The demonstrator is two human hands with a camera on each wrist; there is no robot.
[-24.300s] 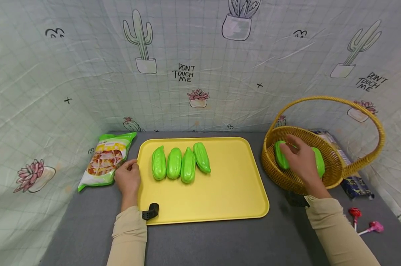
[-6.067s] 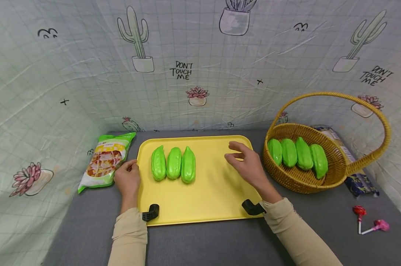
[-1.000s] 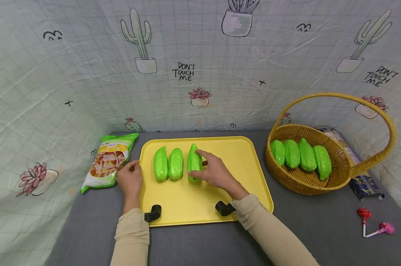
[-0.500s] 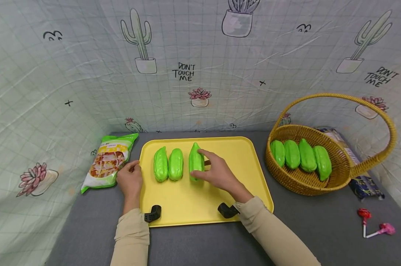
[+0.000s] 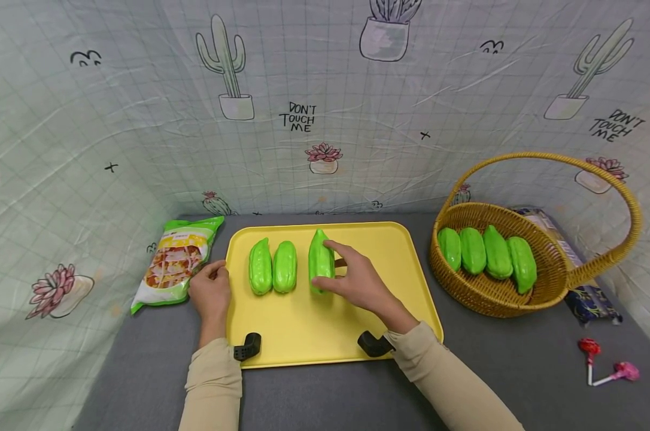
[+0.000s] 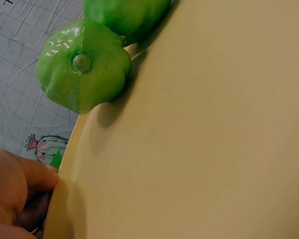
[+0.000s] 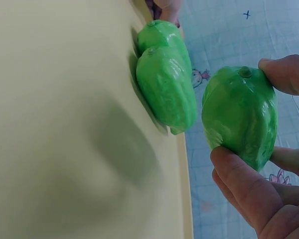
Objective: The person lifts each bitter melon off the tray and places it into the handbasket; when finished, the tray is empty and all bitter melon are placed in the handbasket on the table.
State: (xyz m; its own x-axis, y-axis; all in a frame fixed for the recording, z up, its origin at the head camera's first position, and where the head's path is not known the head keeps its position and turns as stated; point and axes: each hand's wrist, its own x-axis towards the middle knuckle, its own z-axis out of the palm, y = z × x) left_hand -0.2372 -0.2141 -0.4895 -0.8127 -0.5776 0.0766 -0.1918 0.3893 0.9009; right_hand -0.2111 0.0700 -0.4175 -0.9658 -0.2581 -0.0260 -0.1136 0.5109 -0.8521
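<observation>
Right hand [image 5: 357, 281] pinches a green gourd [image 5: 321, 261]; left hand [image 5: 210, 291] grips the yellow tray [image 5: 357, 326] edge.

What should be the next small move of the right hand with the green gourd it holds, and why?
Probably carry the green gourd rightward to the basket. The right hand pinches it, lifted off the yellow tray in the right wrist view, and four similar gourds already lie in the basket.

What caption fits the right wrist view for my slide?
Right hand pinches a green toy gourd above the yellow tray, beside two more gourds.
</observation>
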